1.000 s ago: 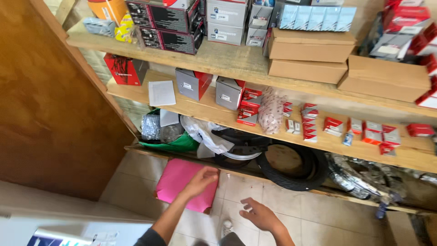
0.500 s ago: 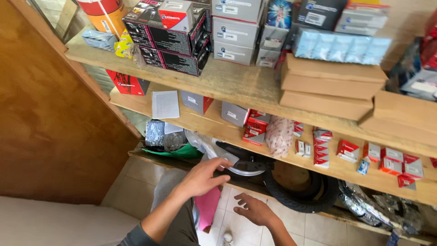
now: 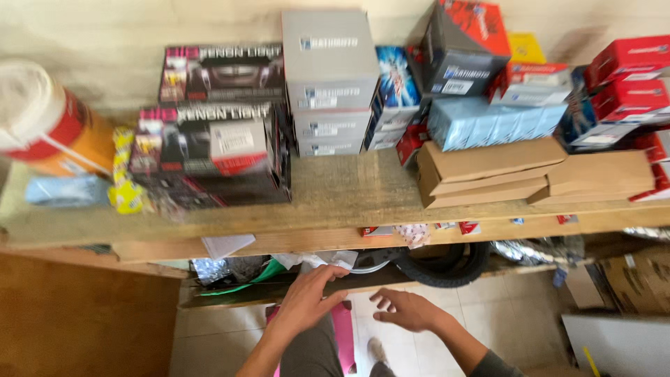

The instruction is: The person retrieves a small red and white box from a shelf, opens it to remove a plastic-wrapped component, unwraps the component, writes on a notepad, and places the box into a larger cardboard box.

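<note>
Both hands reach forward below the front edge of a wooden shelf [image 3: 335, 202]. My left hand [image 3: 307, 299] is spread with fingers apart and holds nothing; it is near a crumpled white bag [image 3: 317, 260] on the shelf below. My right hand [image 3: 405, 309] is also open and empty, palm down, just right of the left. A pink flat thing [image 3: 343, 328] lies on the tiled floor under my hands, partly hidden by my arm and leg.
The top shelf holds stacked dark boxes [image 3: 209, 132], grey boxes [image 3: 328, 84], flat brown cartons [image 3: 488, 171], red boxes [image 3: 628, 77] and an orange-and-white can [image 3: 42, 126]. A black tyre [image 3: 443, 265] sits low behind. A wooden panel [image 3: 77, 314] is at left, cardboard [image 3: 638, 279] at right.
The view has risen and moved closer, so the top shelf now fills the frame. My left hand has lifted off the pink thing on the floor toward the shelves.
</note>
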